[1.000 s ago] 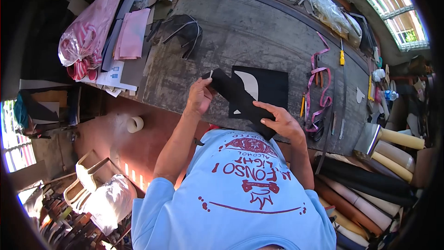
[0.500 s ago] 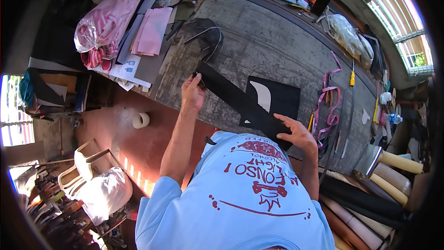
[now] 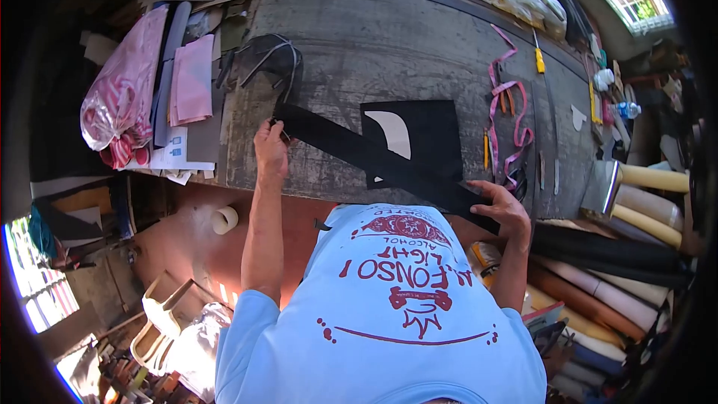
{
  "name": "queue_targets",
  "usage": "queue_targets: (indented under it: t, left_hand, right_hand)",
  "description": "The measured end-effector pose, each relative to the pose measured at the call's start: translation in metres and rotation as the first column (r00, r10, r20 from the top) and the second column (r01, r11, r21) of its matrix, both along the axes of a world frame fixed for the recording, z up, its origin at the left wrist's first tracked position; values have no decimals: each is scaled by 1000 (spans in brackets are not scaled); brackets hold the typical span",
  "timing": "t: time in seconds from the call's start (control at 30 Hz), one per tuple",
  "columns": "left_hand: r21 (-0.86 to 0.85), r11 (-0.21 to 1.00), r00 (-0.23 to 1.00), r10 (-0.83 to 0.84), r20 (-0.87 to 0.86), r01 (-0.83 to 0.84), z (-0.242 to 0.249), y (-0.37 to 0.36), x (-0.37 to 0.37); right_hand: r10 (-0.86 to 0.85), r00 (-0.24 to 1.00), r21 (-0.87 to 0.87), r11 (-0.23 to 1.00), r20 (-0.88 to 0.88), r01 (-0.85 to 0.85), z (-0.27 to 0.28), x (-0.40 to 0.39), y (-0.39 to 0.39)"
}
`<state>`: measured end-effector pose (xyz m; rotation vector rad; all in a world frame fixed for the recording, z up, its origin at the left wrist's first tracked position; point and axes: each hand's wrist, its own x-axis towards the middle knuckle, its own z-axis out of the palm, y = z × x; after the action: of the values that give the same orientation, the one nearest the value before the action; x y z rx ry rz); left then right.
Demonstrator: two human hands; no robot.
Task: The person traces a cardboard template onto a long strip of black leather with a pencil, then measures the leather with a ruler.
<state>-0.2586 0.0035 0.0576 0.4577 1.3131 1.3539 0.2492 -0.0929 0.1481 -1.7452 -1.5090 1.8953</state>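
A long black strip of material [image 3: 359, 147] stretches slantwise across the front of the table. My left hand [image 3: 271, 148] pinches its far left end between thumb and fingers. At the strip's lower right end, my right hand [image 3: 505, 209] holds its edge, the thumb lying along it and the fingers partly stretched. Beneath the strip lies a black square piece [image 3: 437, 131], with a white curved pattern piece [image 3: 392, 133] on top, partly covered by the strip. Close beyond my left hand rests a dark bundle with pale edging [image 3: 271, 60].
A pink measuring tape [image 3: 522, 116], a yellow pencil [image 3: 485, 150] and a yellow-handled tool [image 3: 539, 60] lie to the right. Pink folded cloth [image 3: 192, 78] and a plastic-wrapped bundle [image 3: 127, 97] sit at left. Rolls of material [image 3: 598, 288] are stacked beyond my right arm.
The view has swung to the right, so the table appears shifted left. Both hands still hold the strip, which now lies at a flatter slant with my right hand farther out.
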Motion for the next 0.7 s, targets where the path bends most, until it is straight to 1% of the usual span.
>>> queue_targets:
  t: [0.03,0.13,0.17,0.2,0.27,0.3,0.33,0.37,0.4,0.43,0.5,0.53,0.57,0.6,0.63,0.7]
  left_hand:
    - [-13,1000,999,-3,-37,3,-4,1,-3]
    - [-43,999,997,-22,-80,18,-27,-4,-17]
    - [-76,997,988,-41,-147,30,-29,-7,-19]
    - [-114,993,972,-69,-226,44,-37,-12,-24]
    - [-180,982,918,-126,-377,61,-60,-20,-36]
    - [-267,963,904,-134,-406,22,-66,-25,-37]
    - [-298,954,732,-222,-644,27,-71,-32,-40]
    - [-327,945,492,-295,-819,22,-80,-39,-44]
    - [-349,937,206,-343,-916,7,-73,-41,-38]
    - [-269,955,66,-263,-963,-127,-70,-44,-24]
    - [-194,980,43,-196,-980,38,-51,-28,5]
    - [-155,980,37,-160,-986,123,-47,-18,19]
    - [-134,945,145,-183,-972,297,-45,-6,34]
    - [-129,885,182,-231,-956,447,-49,11,51]
    - [-69,840,208,-211,-955,538,-53,28,72]
    - [-27,781,192,-187,-964,624,-60,59,110]
  right_hand:
    - [49,994,61,997,102,-55,-2,4,-4]
    - [-24,984,48,999,174,15,-10,-2,-14]
    - [17,965,38,999,262,-28,-11,-8,-14]
    - [27,960,108,992,280,-59,-23,-8,-19]
    - [43,946,251,959,323,-130,-65,-8,-28]
    - [40,947,214,970,318,-113,-74,-14,-28]
    - [58,929,222,964,365,-148,-84,-17,-28]
    - [77,908,226,957,411,-183,-94,-19,-27]
    - [96,884,228,948,457,-221,-97,-23,-23]
    - [-44,874,293,949,484,-115,-99,-26,-18]
    - [-319,801,431,898,506,85,-98,-42,-1]
    - [-374,751,449,886,545,116,-102,-47,8]
    - [-430,692,471,870,581,145,-109,-50,17]
    - [-484,625,496,851,613,173,-115,-52,25]
    - [-458,630,458,871,627,177,-123,-54,31]
    - [-415,629,371,905,657,209,-126,-62,40]
